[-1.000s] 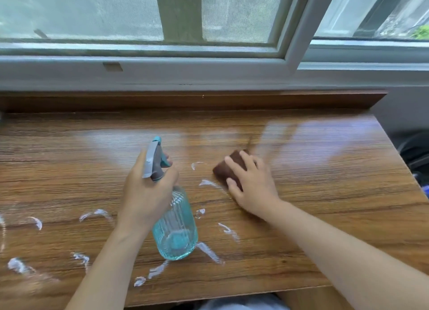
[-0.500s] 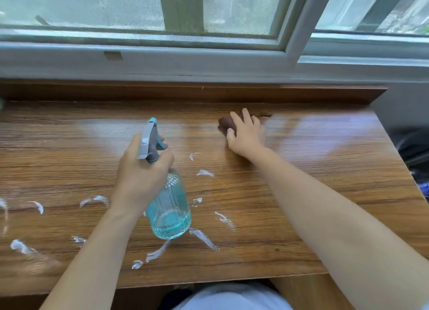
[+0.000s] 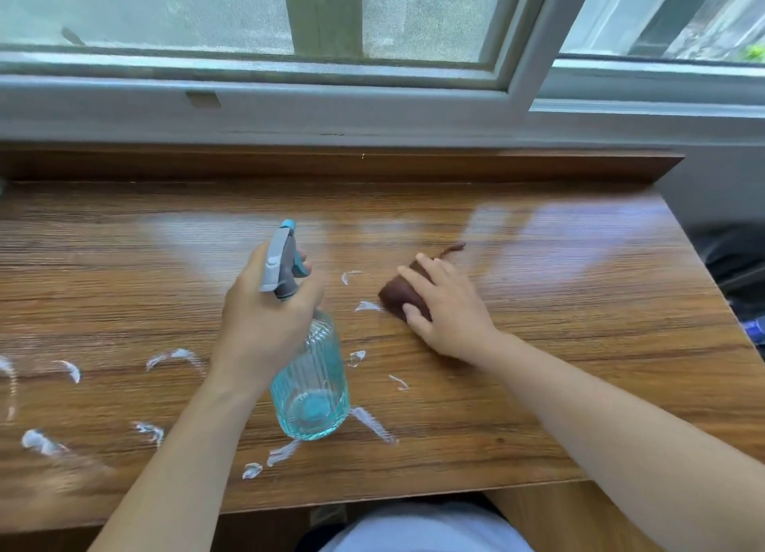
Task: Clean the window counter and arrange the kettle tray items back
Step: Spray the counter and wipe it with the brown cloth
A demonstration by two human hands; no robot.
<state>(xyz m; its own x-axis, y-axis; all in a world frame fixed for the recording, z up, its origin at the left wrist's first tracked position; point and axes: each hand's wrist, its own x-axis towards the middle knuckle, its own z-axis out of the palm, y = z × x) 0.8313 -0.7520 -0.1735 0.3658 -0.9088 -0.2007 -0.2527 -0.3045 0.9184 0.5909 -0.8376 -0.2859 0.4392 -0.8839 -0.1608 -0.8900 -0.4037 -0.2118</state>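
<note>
1. Three things to handle, largest first: wooden tabletop (image 3: 579,365) under the window (image 3: 372,21), spanning the whole view. Hard, glossy, fixed in place; streaked with white foam smears (image 3: 372,423) across the left and middle, sheen toward the right. Likely slick where wet, so better leaned on at the dry wood.

2. Spray bottle (image 3: 308,390), teal ribbed see-through body, grey trigger head. Held tilted above the tabletop, near the front-middle, by the left hand (image 3: 265,324); grip closed round the neck, a finger at the trigger. Rigid, probably glass or hard plastic, so treated as breakable; little liquid visible, so probably light. Ribbing helps, yet wet foam could make it slippery. Best taken at the neck just under the head, as now.

3. Brown cloth (image 3: 399,293), bunched, lying on the tabletop right of the bottle, touching one foam streak. Right hand (image 3: 447,315) flat on top, fingers spread and nearly straight, pressing rather than pinching. Soft, limp, light; prone to trailing a loose corner. Best handled with palm pressure for wiping, pinched at the bunch for lifting.

4. Kettle tray items: none in view.
</note>
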